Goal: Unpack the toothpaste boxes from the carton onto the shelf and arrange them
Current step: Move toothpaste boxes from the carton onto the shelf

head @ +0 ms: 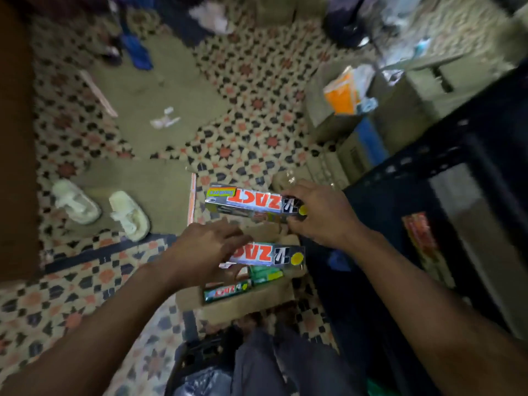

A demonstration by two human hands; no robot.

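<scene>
My right hand (323, 212) grips the near end of a silver toothpaste box (245, 202) with red letters, held level above the floor. Below it my left hand (208, 251) holds a second silver toothpaste box (268, 255) over the open brown carton (245, 301). More boxes lie in the carton, among them a green one (227, 291). The dark metal shelf (423, 178) stands to the right, with one reddish box (420, 238) lying on its board. The picture is blurred by motion.
A pair of white slippers (100, 208) sits on flattened cardboard at the left. Other cartons (337, 110) with orange and blue packets stand at the upper right. The patterned tile floor (257, 110) holds scraps of paper and cloth. My dark trouser leg (280, 364) is at the bottom.
</scene>
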